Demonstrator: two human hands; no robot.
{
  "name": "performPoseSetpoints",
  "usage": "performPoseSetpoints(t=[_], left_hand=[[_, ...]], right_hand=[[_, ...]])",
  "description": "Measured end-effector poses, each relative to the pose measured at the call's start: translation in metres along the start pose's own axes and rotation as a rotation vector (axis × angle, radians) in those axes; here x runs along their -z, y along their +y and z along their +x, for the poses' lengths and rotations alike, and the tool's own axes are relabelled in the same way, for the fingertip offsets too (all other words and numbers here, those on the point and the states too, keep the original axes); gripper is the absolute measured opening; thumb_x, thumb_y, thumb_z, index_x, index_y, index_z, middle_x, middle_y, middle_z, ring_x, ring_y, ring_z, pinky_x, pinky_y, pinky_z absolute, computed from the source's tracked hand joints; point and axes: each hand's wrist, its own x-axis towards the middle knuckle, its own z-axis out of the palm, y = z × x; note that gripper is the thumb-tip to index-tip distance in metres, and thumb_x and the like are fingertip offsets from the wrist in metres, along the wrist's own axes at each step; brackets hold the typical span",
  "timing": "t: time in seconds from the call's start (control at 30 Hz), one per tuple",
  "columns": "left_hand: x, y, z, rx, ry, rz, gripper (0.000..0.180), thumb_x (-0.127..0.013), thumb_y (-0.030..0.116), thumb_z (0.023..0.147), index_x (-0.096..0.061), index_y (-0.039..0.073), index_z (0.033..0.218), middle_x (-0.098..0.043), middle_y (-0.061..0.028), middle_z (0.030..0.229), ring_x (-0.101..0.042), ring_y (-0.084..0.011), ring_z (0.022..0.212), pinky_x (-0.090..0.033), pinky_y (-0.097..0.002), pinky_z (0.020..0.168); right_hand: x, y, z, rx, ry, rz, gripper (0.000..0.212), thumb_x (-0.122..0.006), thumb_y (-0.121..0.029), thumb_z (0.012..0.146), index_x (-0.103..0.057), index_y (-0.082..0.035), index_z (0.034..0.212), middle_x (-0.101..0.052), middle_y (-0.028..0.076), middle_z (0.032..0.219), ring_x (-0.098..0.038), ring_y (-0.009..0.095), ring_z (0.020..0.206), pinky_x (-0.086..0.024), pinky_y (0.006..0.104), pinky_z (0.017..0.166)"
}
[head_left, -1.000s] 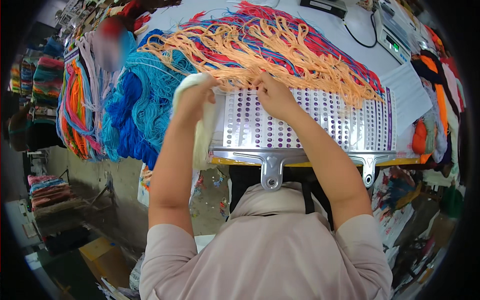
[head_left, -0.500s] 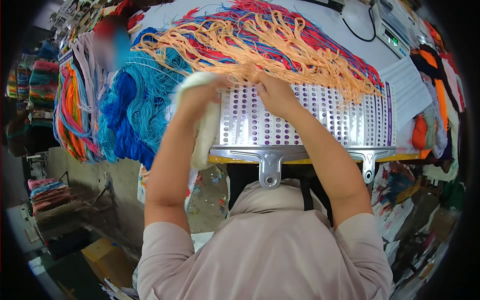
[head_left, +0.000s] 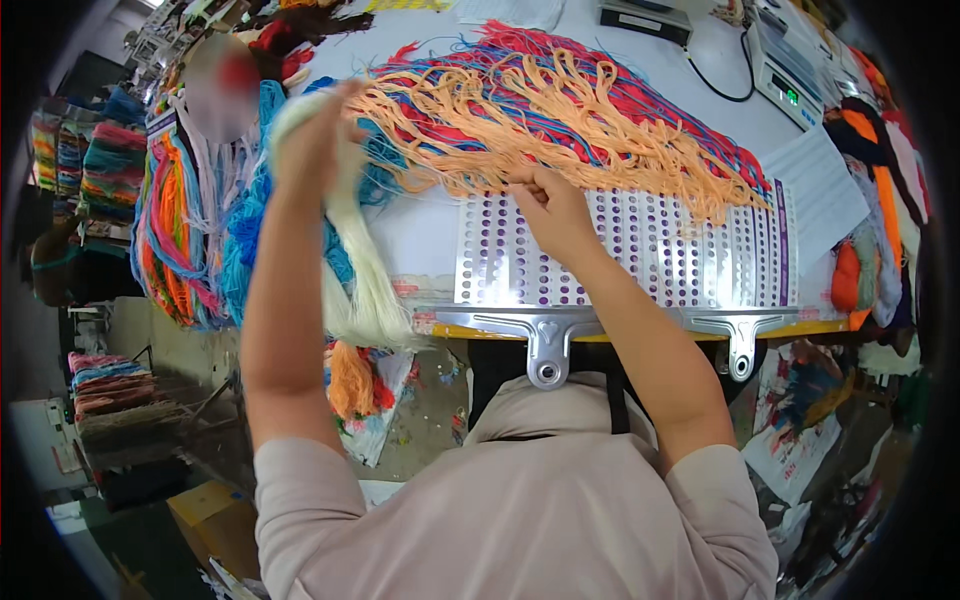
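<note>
Right fingers (head_left: 534, 181) — peach yarn (head_left: 640, 160) at their tips

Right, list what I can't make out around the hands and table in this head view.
All in the head view:
- Left hand: blurred, so its finger grip on the cream yarn is unclear.
- Right hand: curled fingers hide whether any strand is pinched.
- Perforated sheet: peach yarn covers part of its upper edge.
- Scale: its green display is too small to read reliably.
</note>
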Motion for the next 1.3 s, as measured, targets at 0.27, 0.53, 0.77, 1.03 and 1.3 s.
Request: performPoseSetpoints(t=[0.27,0.53,0.77,1.03,1.3], left_hand=[[-0.062,0.018,-0.128,0.014,-0.856,-0.747,0.051,-0.037,0.029,0.097,-0.039,-0.002,0.138,-0.046,-0.012,0.135,-0.048,-0.0219,0.12,-0.038,-0.0343,0.099],[-0.063,0.011,-0.132,0.034,-0.881,-0.773,0.052,-0.033,0.028,0.099,-0.034,-0.005,0.14,-0.042,-0.0146,0.141,-0.043,-0.0227,0.128,-0.032,-0.0358,0.107],[-0.064,0.012,-0.138,-0.005,-0.906,-0.693,0.054,-0.035,0.028,0.098,-0.033,-0.005,0.14,-0.047,-0.0151,0.135,-0.045,-0.0225,0.126,-0.034,-0.0359,0.105],[-0.061,0.009,-0.137,0.056,-0.843,-0.789,0.051,-0.035,0.026,0.097,-0.036,-0.004,0.139,-0.039,-0.015,0.143,-0.045,-0.0249,0.127,-0.034,-0.0382,0.106],[-0.058,0.008,-0.138,0.051,-0.838,-0.79,0.05,-0.035,0.026,0.097,-0.038,-0.004,0.138,-0.042,-0.0149,0.141,-0.046,-0.0238,0.125,-0.035,-0.0377,0.105]], right_hand=[[0.009,-0.124,-0.016,0.094,-0.077,0.432,0.02,-0.067,-0.015,0.082,-0.066,0.0,0.095,-0.065,0.005,0.08,-0.059,0.009,0.069,-0.048,0.0248,0.065],[0.019,-0.115,-0.023,0.069,-0.187,0.661,0.011,-0.06,-0.006,0.086,-0.063,0.002,0.093,-0.065,0.007,0.088,-0.064,0.013,0.078,-0.056,0.0286,0.072],[0.017,-0.118,-0.025,0.014,-0.169,0.532,0.011,-0.058,-0.006,0.087,-0.062,0.002,0.092,-0.064,0.007,0.088,-0.063,0.013,0.081,-0.056,0.0296,0.072],[0.013,-0.117,-0.025,-0.005,-0.166,0.662,0.009,-0.06,-0.005,0.087,-0.062,0.002,0.092,-0.063,0.005,0.086,-0.062,0.011,0.08,-0.056,0.0268,0.07],[0.01,-0.121,-0.027,0.028,-0.159,0.688,0.01,-0.06,-0.006,0.087,-0.063,0.001,0.093,-0.064,0.006,0.088,-0.062,0.011,0.081,-0.055,0.028,0.07]])
